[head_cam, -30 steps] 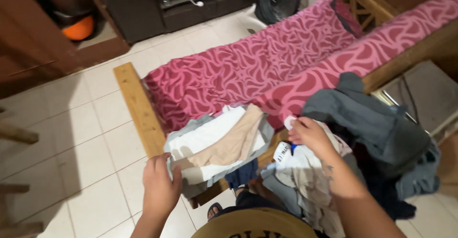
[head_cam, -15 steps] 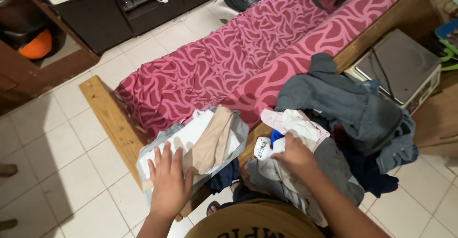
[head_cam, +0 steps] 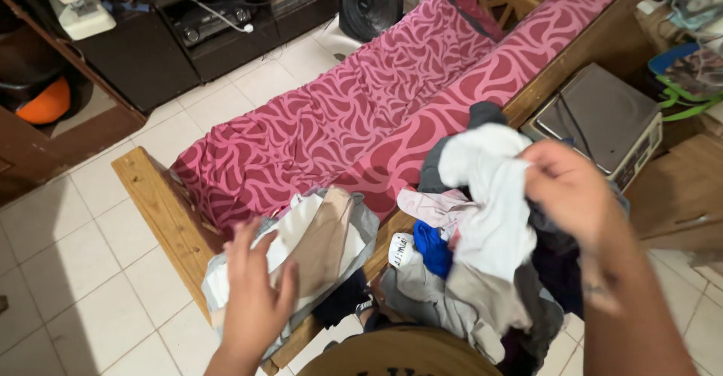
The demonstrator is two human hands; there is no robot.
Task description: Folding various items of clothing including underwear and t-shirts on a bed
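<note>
Fingers of right hand (head_cam: 572,188) around white garment (head_cam: 493,195)

— Which colours are seen by the left hand (head_cam: 252,301)?

— A folded stack (head_cam: 301,252) in white, beige and pale grey is seen under it. Beyond it, a cushion (head_cam: 331,120) is patterned in wavy pink and dark red swirls, framed by light yellowish wood (head_cam: 162,210). Off-white floor tiles (head_cam: 68,270) are seen to its left.

— And by the right hand (head_cam: 572,188)?

— A white garment (head_cam: 493,195) is held in it. Below, a bright blue piece (head_cam: 433,248), a pale pink one (head_cam: 429,204) and grey-beige cloth (head_cam: 452,301) are seen. Behind it, dark grey fabric (head_cam: 482,112) is shown.
</note>
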